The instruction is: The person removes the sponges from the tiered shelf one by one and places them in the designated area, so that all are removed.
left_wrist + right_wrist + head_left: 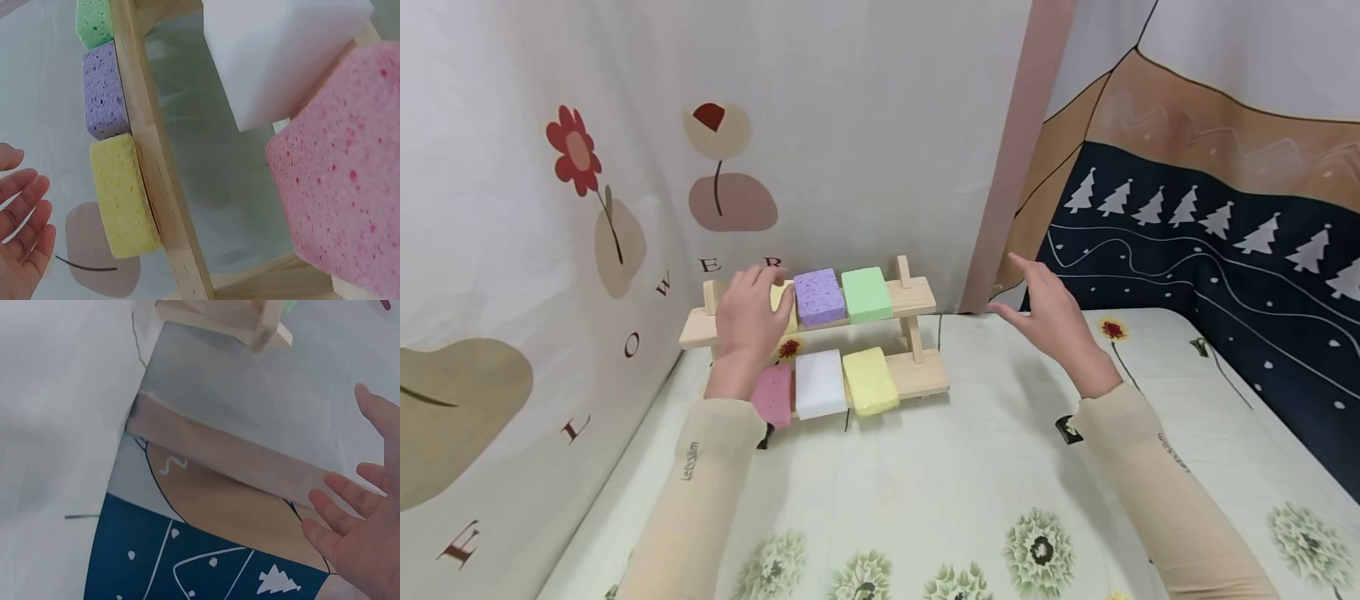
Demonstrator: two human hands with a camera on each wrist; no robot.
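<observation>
A two-tier wooden stand carries several block sponges. On its upper board are a yellow sponge, a purple sponge and a green sponge. The lower board bears a pink sponge, a white sponge and a second yellow sponge. My left hand is at the upper yellow sponge, partly covering it in the head view; the left wrist view shows a gap between fingers and sponge. To the stand's right, my right hand hovers with fingers spread, holding nothing.
A pale cloth with printed flowers covers the table. Behind the stand hangs a light curtain with flower prints and letters. At the right is a dark fabric panel printed with white trees.
</observation>
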